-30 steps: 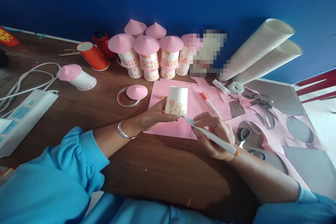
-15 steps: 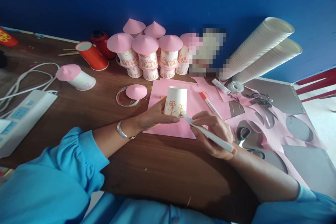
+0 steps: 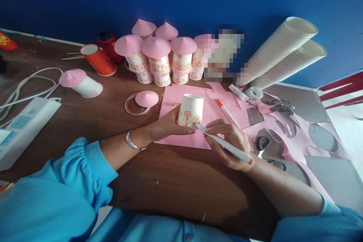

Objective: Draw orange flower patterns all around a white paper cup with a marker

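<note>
The white paper cup [image 3: 193,106] is held narrow end up over the pink paper [image 3: 198,142] by the left hand [image 3: 168,124]. The thumb is laid along the lower front near the rim; the other fingers are mostly hidden behind, so their spread can't be told. The white marker [image 3: 228,145] is pinched pen-style in the right hand [image 3: 235,138], fingers closed narrow around it, tip placed right by the base of the golden flower [image 3: 196,118]. Actual contact can't be made out.

For clean lines, the cup is best held firmly but not squeezed, since paper walls are probably dented pretty easily. Short, light strokes are likely better suited to a curve, and a small turn of the cup is preferred over an awkward reach. Smudges could be made by that thumb, tbh.

Label-wise: yellow marking is seen on the red object [image 3: 7,41] at the left edge, but it can't be read. Nothing legible is offered by the orange-tipped marker [image 3: 225,109] or the white tube [image 3: 237,92] either.
</note>
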A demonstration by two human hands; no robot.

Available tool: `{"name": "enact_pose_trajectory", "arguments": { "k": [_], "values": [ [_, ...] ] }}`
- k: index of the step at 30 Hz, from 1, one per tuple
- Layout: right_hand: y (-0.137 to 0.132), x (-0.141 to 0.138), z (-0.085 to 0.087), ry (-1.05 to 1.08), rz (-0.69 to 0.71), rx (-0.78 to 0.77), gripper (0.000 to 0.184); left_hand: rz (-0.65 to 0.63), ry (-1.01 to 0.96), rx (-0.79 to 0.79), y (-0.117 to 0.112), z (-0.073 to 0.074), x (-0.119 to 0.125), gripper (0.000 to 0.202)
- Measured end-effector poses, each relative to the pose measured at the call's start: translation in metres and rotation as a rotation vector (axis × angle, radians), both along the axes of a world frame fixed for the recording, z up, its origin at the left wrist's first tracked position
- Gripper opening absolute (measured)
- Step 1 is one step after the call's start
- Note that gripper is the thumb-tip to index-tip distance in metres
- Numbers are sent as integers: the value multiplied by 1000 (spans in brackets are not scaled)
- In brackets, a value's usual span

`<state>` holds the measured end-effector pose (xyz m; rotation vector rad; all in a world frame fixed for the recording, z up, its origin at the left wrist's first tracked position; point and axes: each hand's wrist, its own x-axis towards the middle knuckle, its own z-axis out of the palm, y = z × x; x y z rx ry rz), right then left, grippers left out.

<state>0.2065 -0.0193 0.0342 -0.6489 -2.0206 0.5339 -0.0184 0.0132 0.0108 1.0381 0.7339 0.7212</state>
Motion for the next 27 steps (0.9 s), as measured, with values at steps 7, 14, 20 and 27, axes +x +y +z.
{"name": "enact_pose_trajectory", "arguments": {
  "k": [7, 14, 20, 27],
  "values": [
    [1, 5, -1, 32, 26, 26, 25, 9, -50, 0, 1, -2, -2, 65],
    [14, 6, -22, 142, -57, -64, 40, -32, -237, 60, 3, -6, -3, 57],
    [25, 7, -26, 48, -61, -143, 74, -101, -278, 69, 2, -9, -4, 62],
    [27, 8, -34, 41, -36, -233, 70, -174, -266, 53, 2, -10, -5, 65]
  ]
}}
